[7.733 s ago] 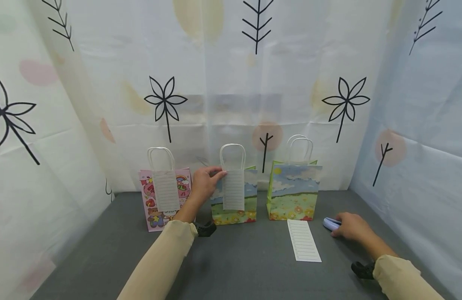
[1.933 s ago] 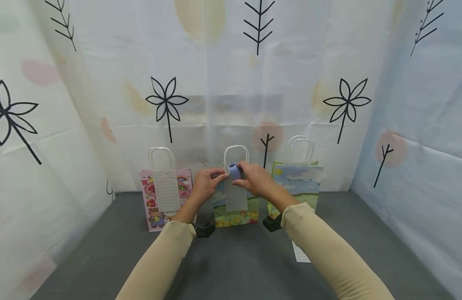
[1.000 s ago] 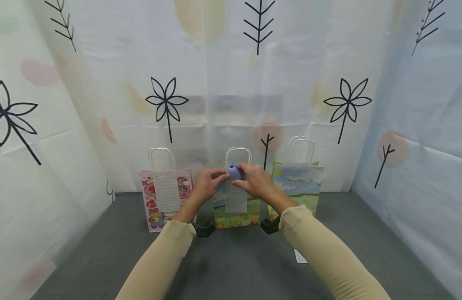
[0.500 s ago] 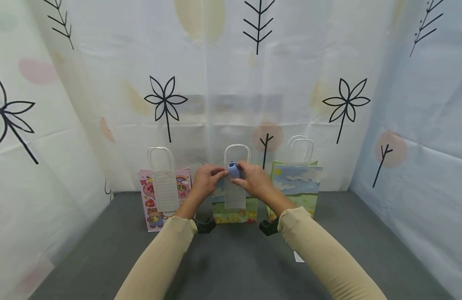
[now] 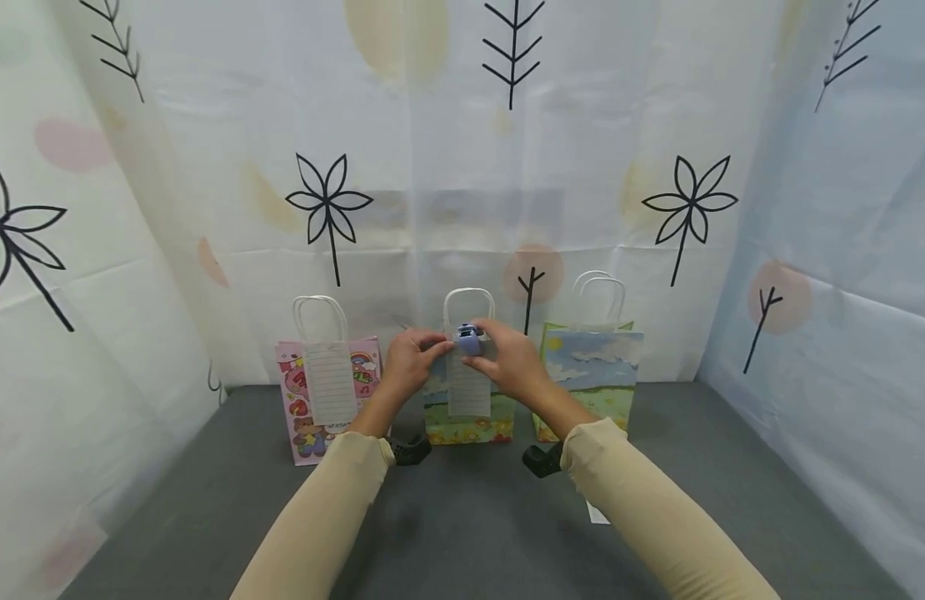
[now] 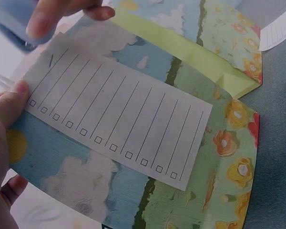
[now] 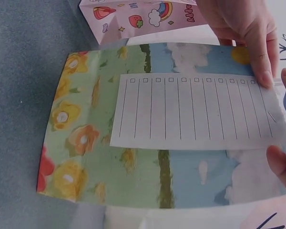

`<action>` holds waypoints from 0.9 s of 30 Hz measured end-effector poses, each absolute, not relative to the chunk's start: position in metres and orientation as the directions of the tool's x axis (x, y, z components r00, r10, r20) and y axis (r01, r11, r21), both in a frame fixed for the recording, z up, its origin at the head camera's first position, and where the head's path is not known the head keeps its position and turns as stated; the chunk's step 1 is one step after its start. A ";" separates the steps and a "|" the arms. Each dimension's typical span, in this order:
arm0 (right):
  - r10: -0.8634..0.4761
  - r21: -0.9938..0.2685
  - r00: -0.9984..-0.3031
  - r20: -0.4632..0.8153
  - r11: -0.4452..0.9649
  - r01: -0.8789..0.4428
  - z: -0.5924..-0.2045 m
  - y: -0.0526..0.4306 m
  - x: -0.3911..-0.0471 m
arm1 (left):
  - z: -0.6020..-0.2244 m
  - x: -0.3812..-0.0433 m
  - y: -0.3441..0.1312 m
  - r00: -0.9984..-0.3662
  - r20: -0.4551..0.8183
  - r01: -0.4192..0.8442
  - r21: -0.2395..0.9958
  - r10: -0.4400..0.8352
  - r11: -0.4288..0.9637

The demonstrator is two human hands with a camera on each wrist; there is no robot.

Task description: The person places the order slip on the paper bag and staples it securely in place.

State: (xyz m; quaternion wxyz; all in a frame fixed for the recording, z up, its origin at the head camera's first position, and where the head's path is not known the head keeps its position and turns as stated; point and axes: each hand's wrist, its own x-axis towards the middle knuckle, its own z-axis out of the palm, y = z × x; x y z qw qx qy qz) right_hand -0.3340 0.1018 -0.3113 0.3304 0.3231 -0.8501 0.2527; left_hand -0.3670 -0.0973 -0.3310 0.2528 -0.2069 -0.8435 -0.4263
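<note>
In the head view my left hand (image 5: pixel 408 367) pinches the top edge of the middle landscape paper bag (image 5: pixel 470 432) with a lined checklist slip (image 5: pixel 469 387) lying against its front. The left wrist view shows that thumb on the slip's top corner and a staple (image 6: pixel 51 60) in the slip near its top edge. My right hand (image 5: pixel 513 362) holds a small blue stapler (image 5: pixel 468 340) between thumb and fingers at the bag's top. From the left wrist, the stapler (image 6: pixel 14 21) appears just off the slip's edge, partly cut off by the frame.
A pink cartoon paper bag (image 5: pixel 301 408) with its own lined slip (image 5: pixel 331 383) stands at left. Another landscape bag (image 5: pixel 593 367) stands at right. A loose slip (image 5: pixel 597 514) on the grey table (image 5: pixel 462 533) is mostly hidden by the right sleeve.
The right hand has brought the stapler from the table at right to the middle bag's top. Over the last half second the stapler has turned slightly; the left hand keeps its pinch.
</note>
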 end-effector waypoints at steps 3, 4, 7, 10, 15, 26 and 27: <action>-0.364 -0.227 -0.575 0.733 0.666 -0.710 -0.312 0.107 -0.331 | -0.331 -0.367 -0.098 -0.802 0.584 0.548 0.636 0.126 0.544; -0.355 -0.231 -0.577 0.736 0.670 -0.706 -0.312 0.109 -0.330 | -0.330 -0.366 -0.098 -0.811 0.573 0.538 0.646 0.123 0.541; -0.338 -0.234 -0.568 0.751 0.668 -0.707 -0.314 0.116 -0.328 | -0.329 -0.366 -0.097 -0.835 0.538 0.510 0.674 0.118 0.535; -0.340 -0.222 -0.544 0.767 0.656 -0.722 -0.316 0.124 -0.327 | -0.328 -0.365 -0.097 -0.852 0.512 0.488 0.696 0.113 0.527; -0.336 -0.221 -0.532 0.777 0.646 -0.731 -0.320 0.136 -0.324 | -0.329 -0.365 -0.098 -0.848 0.516 0.499 0.704 0.117 0.505; -0.308 -0.253 -0.594 0.743 0.692 -0.676 -0.335 0.174 -0.314 | -0.332 -0.365 -0.097 -0.847 0.513 0.504 0.690 0.141 0.520; -0.304 -0.257 -0.595 0.744 0.692 -0.674 -0.336 0.178 -0.313 | -0.332 -0.365 -0.097 -0.850 0.507 0.500 0.692 0.142 0.521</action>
